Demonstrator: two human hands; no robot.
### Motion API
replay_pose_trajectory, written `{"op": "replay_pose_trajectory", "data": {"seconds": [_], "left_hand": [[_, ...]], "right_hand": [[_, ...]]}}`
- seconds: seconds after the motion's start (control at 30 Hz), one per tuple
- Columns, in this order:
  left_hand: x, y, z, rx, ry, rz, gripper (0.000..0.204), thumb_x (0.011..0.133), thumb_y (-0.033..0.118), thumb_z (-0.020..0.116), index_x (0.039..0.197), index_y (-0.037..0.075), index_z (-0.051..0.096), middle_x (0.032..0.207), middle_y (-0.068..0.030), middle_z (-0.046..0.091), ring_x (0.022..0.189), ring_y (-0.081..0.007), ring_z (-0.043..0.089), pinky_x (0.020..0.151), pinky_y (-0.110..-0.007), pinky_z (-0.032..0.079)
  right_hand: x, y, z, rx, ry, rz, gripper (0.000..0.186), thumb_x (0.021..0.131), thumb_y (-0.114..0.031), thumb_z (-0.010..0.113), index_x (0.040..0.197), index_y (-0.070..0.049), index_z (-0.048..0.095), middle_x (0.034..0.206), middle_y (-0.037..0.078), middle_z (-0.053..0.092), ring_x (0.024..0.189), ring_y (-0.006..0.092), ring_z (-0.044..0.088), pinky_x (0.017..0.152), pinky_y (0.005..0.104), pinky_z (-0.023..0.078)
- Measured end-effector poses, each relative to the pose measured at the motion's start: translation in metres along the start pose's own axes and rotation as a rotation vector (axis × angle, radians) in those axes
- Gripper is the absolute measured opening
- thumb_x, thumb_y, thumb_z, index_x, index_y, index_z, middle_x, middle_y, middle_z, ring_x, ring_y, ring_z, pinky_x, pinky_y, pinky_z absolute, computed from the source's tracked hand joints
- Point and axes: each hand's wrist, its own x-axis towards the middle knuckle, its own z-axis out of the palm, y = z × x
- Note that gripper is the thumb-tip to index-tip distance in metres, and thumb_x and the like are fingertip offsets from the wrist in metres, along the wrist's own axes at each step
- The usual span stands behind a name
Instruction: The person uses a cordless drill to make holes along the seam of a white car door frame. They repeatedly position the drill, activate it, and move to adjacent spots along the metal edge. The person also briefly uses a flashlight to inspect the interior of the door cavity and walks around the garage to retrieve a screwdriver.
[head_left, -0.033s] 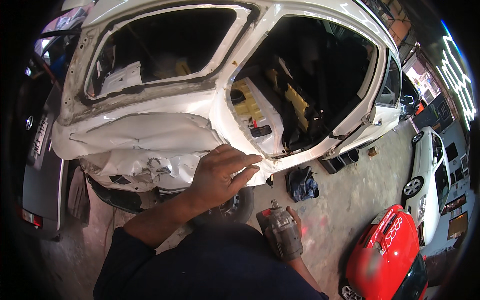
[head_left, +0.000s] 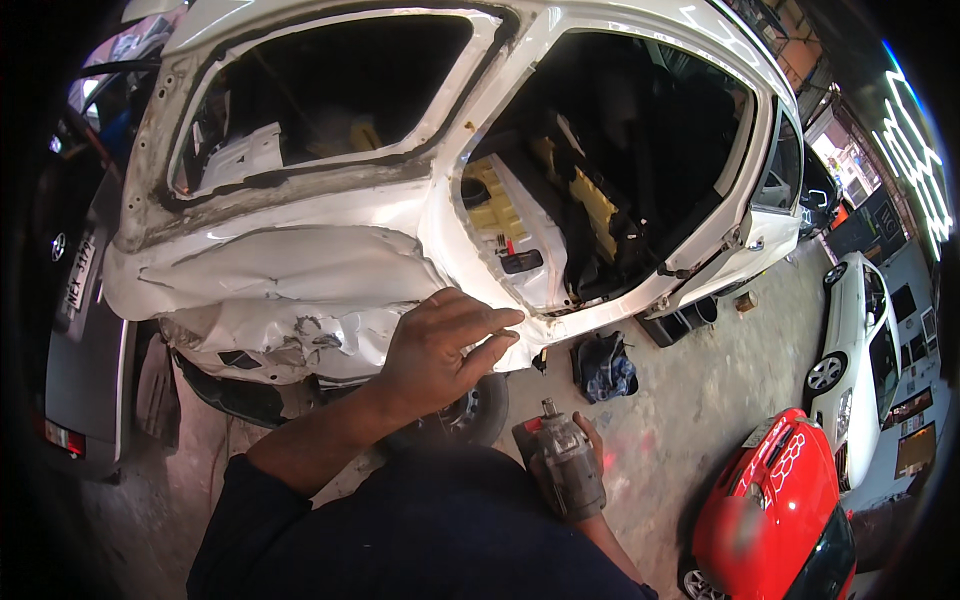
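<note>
My left hand is open at the lower corner of the rear door opening of a white car, fingers loosely bent and thumb apart; I cannot tell whether the fingertips touch the metal. Left of it, the rear side panel is badly crumpled and creased, below a window frame with grey, scraped edging. My right hand grips a worn power tool with a metal tip, held low beside my dark-clothed body. Under the car body a wheel shows, partly hidden by my arm.
A dark vehicle stands at the left. A red car and a white car are parked at the right. On the concrete floor lie a dark cloth bundle, black containers and a small can.
</note>
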Motion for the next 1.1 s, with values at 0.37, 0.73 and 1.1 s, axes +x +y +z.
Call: {"op": "replay_pose_trajectory", "data": {"seconds": [0.37,0.73,1.1], "left_hand": [[-0.004,-0.022,0.020,-0.150,-0.112,-0.306,0.052,0.099,0.005,0.075,0.148,0.006,0.057,0.082,-0.0093,0.073,0.068,-0.0168,0.069,0.067,-0.031,0.054],[0.020,-0.069,0.119,-0.004,-0.237,-0.521,0.051,0.105,0.009,0.066,0.151,0.001,0.045,0.086,-0.0107,0.076,0.071,-0.0190,0.076,0.066,-0.033,0.056],[0.116,-0.324,0.348,0.611,-0.404,-0.818,0.021,0.096,0.020,0.066,0.108,0.005,0.074,0.106,-0.0228,0.078,0.102,-0.0445,0.075,0.089,-0.055,0.059]], "right_hand": [[0.011,-0.004,0.004,0.000,-0.041,0.066,0.094,0.084,-0.004,0.091,0.161,-0.006,0.037,0.126,0.013,0.073,0.113,0.0200,0.072,0.097,0.0341,0.060],[0.101,0.075,-0.044,0.152,-0.202,0.163,0.085,0.086,-0.012,0.092,0.157,-0.008,0.046,0.126,0.010,0.074,0.112,0.0174,0.072,0.100,0.0328,0.058],[0.269,0.228,-0.168,0.062,-0.425,0.158,0.087,0.085,-0.012,0.088,0.158,0.000,0.041,0.128,0.016,0.075,0.114,0.0282,0.075,0.104,0.0371,0.056]]}}
